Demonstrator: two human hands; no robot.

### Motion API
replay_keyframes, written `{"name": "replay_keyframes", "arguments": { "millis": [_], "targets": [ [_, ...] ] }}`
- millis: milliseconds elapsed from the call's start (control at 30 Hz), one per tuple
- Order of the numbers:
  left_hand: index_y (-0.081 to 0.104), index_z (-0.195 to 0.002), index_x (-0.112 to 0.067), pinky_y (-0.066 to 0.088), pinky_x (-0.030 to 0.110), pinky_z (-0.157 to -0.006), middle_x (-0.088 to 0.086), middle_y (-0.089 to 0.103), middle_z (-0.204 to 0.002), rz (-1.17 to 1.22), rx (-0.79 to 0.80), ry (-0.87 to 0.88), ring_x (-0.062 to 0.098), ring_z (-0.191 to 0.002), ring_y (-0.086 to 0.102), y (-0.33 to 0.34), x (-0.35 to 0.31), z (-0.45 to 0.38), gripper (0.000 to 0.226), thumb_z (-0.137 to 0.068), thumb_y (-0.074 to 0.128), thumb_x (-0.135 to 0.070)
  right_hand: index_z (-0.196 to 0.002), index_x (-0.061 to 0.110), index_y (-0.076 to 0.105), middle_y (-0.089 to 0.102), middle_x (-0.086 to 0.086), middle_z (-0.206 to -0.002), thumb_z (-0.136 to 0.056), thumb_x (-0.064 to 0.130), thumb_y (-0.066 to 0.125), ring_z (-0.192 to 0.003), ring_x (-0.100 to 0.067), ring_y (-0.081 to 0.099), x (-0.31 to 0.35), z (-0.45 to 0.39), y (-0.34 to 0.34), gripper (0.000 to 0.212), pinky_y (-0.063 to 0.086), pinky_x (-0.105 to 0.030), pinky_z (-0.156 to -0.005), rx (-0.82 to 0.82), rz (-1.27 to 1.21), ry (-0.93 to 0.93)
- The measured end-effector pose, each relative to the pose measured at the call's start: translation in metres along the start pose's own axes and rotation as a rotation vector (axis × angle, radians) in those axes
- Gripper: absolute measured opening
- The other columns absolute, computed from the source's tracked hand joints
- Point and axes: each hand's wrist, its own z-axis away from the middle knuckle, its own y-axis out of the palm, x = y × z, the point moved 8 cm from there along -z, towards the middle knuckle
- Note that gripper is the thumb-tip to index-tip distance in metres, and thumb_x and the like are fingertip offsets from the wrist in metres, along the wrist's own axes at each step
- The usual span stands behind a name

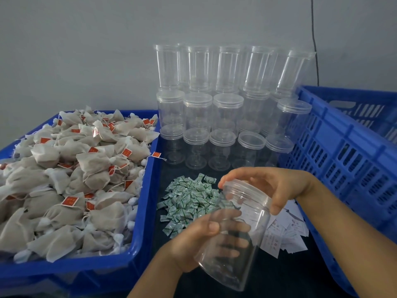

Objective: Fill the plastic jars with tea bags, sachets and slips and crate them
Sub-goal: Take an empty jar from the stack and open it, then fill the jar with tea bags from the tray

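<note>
A clear jar (238, 237) sits tilted at lower centre of the frame, the left hand (199, 239) wrapped around its body in a closed grip and the right hand (272, 188) curled over its lid (247, 190). Behind it on the dark desk (285, 274) lie a heap of green sachets (189, 201) and white slips (287, 233), with stacked empty jars (223, 108) against the grey wall (86, 50) at upper centre. One blue tray (141, 222) heaped with tea bags (71, 179) fills the left, and one blue crate (348, 160) stands at right.
</note>
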Motion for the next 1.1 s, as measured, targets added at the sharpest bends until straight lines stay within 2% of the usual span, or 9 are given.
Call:
{"name": "replay_keyframes", "arguments": {
  "millis": [167, 267, 367, 467, 567, 700, 867, 1000, 1100],
  "targets": [
    [0.046, -0.132, -0.003, 0.054, 0.033, -0.078, 0.015, 0.053, -0.118, 0.123, -0.006, 0.168, 0.026, -0.096, 0.061, -0.004, -0.017, 0.013, 0.083, -0.067, 0.079, -0.043, -0.122, 0.03, 0.065, 0.054, -0.012, -0.138, -0.052, 0.006, 0.097, -0.125, -0.042, 0.057, 0.016, 0.028, -0.059, 0.08, 0.049, -0.055, -0.103, -0.476, -0.391, -0.325],
    [0.051, -0.129, -0.012, 0.053, 0.035, -0.081, 0.008, 0.063, -0.117, -0.023, -0.287, 0.278, 0.026, -0.101, 0.063, -0.023, -0.017, 0.018, 0.08, -0.06, 0.08, -0.04, -0.122, 0.03, 0.048, 0.054, -0.012, -0.131, -0.063, -0.009, 0.079, -0.114, -0.038, 0.066, -0.019, 0.038, -0.089, 0.077, 0.061, -0.04, -0.085, -0.837, -0.371, -0.158],
    [0.043, -0.131, -0.018, 0.054, 0.036, -0.083, 0.006, 0.062, -0.123, -0.196, -0.519, 0.364, 0.027, -0.111, 0.062, -0.036, -0.025, 0.024, 0.084, -0.056, 0.08, -0.03, -0.116, 0.034, 0.04, 0.048, -0.01, -0.127, -0.082, 0.002, 0.071, -0.109, -0.023, 0.065, -0.06, 0.038, -0.097, 0.056, 0.059, -0.032, -0.09, -1.124, -0.256, 0.006],
    [0.045, -0.129, -0.029, 0.055, 0.024, -0.075, -0.005, 0.062, -0.121, -0.286, -0.733, 0.418, 0.012, -0.105, 0.065, -0.047, -0.03, 0.028, 0.087, -0.055, 0.091, -0.022, -0.125, 0.037, 0.046, 0.055, -0.001, -0.122, -0.085, 0.023, 0.078, -0.111, -0.015, 0.059, -0.087, 0.036, -0.102, 0.052, 0.05, -0.033, -0.095, -1.253, -0.021, 0.192],
    [0.038, -0.133, -0.034, 0.047, 0.004, -0.069, -0.016, 0.054, -0.12, -0.394, -0.915, 0.467, -0.014, -0.099, 0.056, -0.053, -0.037, 0.035, 0.096, -0.05, 0.086, -0.031, -0.119, 0.028, 0.048, 0.051, 0.003, -0.116, -0.077, 0.036, 0.085, -0.095, -0.007, 0.054, -0.106, 0.032, -0.105, 0.057, 0.042, -0.018, -0.069, -1.376, 0.137, 0.349],
    [0.026, -0.135, -0.038, 0.037, -0.007, -0.066, -0.029, 0.041, -0.119, -0.458, -1.014, 0.489, -0.034, -0.094, 0.042, -0.057, -0.04, 0.04, 0.101, -0.057, 0.088, -0.027, -0.112, 0.021, 0.043, 0.04, 0.0, -0.121, -0.073, 0.039, 0.088, -0.101, -0.013, 0.043, -0.124, 0.023, -0.105, 0.063, 0.039, -0.021, -0.076, -1.414, 0.337, 0.499],
    [0.026, -0.134, -0.039, 0.046, 0.007, -0.079, -0.033, 0.042, -0.12, -0.54, -1.048, 0.462, -0.02, -0.109, 0.045, -0.059, -0.04, 0.042, 0.098, -0.062, 0.087, -0.015, -0.105, 0.022, 0.048, 0.055, -0.004, -0.123, -0.072, 0.057, 0.082, -0.119, -0.025, 0.047, -0.134, 0.017, -0.105, 0.059, 0.035, -0.041, -0.097, -1.376, 0.62, 0.742],
    [0.027, -0.139, -0.031, 0.045, 0.028, -0.1, -0.011, 0.044, -0.133, -0.573, -1.069, 0.442, 0.005, -0.122, 0.046, -0.058, -0.042, 0.044, 0.101, -0.06, 0.089, -0.019, -0.121, 0.019, 0.055, 0.058, -0.007, -0.129, -0.072, 0.066, 0.077, -0.128, -0.029, 0.042, -0.139, 0.012, -0.107, 0.071, 0.03, -0.044, -0.102, -1.288, 0.706, 0.91],
    [0.026, -0.137, -0.036, 0.041, 0.018, -0.096, -0.022, 0.042, -0.129, -0.621, -1.084, 0.451, -0.006, -0.119, 0.043, -0.054, -0.047, 0.047, 0.1, -0.06, 0.089, -0.024, -0.129, 0.018, 0.052, 0.055, -0.01, -0.135, -0.073, 0.067, 0.074, -0.131, -0.031, 0.04, -0.146, 0.01, -0.106, 0.077, 0.029, -0.044, -0.103, -1.213, 0.703, 0.999]
  ]
}}
